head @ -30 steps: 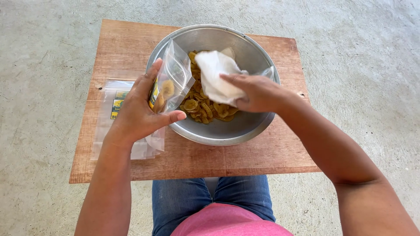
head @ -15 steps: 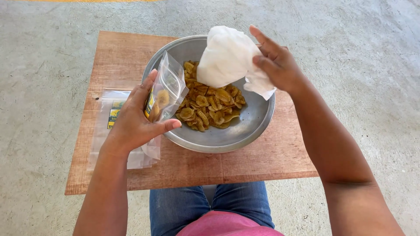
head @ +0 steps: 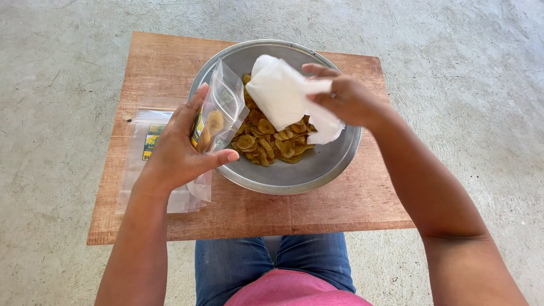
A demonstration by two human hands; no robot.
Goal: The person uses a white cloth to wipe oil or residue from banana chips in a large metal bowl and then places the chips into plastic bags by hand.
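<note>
Left hand: the left hand point(head: 181, 144) grasps a clear plastic pouch point(head: 218, 113), palm against its back, thumb stretched along the lower front, fingers wrapped up the far side.
Pouch: upright and tilted a little toward the bowl, its mouth held open at the top, right at the bowl's left rim; a yellow label shows on its face and a few chips lie inside it.
Right hand: the right hand point(head: 348, 99) is clenched around a white paper scoop point(head: 283, 93), fingers on top and thumb underneath.
Scoop: a folded white sheet, held above the bowl's middle, its wide end pointing toward the pouch's mouth and its loose tail hanging down below the hand toward the bowl's right side; whether it carries chips I cannot tell.
Chips: golden fried banana chips point(head: 272, 139) lie heaped in the bottom of the bowl, just beside the pouch.
Bowl: a round metal bowl point(head: 294, 178) stands on the table, toward its far middle.
Table: a small reddish wooden table point(head: 317, 209) on a grey concrete floor point(head: 56, 68).
Spare pouches: a flat stack of empty pouches point(head: 144, 141) with yellow labels lies on the table's left part, partly under the left wrist.
Person: knees in blue jeans point(head: 272, 260) show below the table's near edge.
</note>
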